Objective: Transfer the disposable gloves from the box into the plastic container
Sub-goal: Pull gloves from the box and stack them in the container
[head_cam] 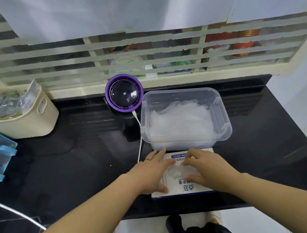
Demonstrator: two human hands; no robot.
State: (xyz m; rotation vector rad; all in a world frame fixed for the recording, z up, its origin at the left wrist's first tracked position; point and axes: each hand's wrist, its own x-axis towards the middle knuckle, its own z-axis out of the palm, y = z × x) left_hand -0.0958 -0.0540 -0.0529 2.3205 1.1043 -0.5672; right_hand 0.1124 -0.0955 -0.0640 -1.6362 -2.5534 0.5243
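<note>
A: Eyes on the glove tuft (177,171), a clear, crinkly wad poking out of the slot on top of the box (187,189). The box lies flat on the black counter (77,163), just in front of the plastic container (222,108).
B: And the right hand (210,167) is on it, fingers and thumb bent round that wad. A narrow pinch, not a fistful.
A: The left hand (151,172)?
B: Spread flat, fingers straight, pressing on the box's left side. It holds nothing, it just pins the carton down.
A: That's the trick here, I'd say. Thin film drags on a card slot, so the box wants weight on it while the other hand draws straight up, then forward.
B: Short trip, too. The container sits open with a loose white pile of gloves (180,121) already covering its floor, so the job looks well under way.
A: Mind the left side, though. A purple round gadget (124,93) stands just beside the container's far-left corner, and its white cable (141,137) runs down along the container wall towards the box.
B: So lift high enough to clear the rim, drop in the middle, and leave that lead alone
</note>
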